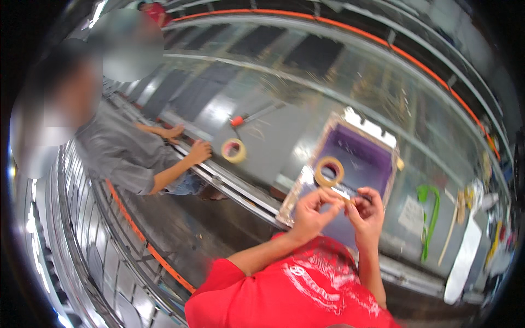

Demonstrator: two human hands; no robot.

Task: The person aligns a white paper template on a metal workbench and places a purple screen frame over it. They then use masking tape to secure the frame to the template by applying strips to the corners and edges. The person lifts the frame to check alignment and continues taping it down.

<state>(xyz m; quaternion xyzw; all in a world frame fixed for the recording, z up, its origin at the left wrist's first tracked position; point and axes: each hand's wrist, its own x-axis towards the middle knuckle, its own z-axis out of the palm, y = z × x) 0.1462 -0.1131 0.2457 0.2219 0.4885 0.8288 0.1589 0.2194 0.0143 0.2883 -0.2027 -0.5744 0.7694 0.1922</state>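
Note:
My left hand (pixel 313 214) and my right hand (pixel 368 216) meet over a printing screen frame (pixel 302 188) with purple mesh. Fingertips of both hands are pinched together around a small tan strip of tape (pixel 346 201), mostly covered by the fingers. Just beyond my left hand, a roll of tan tape (pixel 328 171) lies on the screen. The near part of the frame is hidden behind my hands and red shirt.
A co-worker in a grey shirt (pixel 123 145) rests both hands at the table edge on the left. Nearby lie a yellowish tape roll (pixel 234 151) and a red-handled tool (pixel 238 120). To the right are a green strip (pixel 432 218), a thin stick (pixel 448 235) and a white blade-shaped piece (pixel 464 265).

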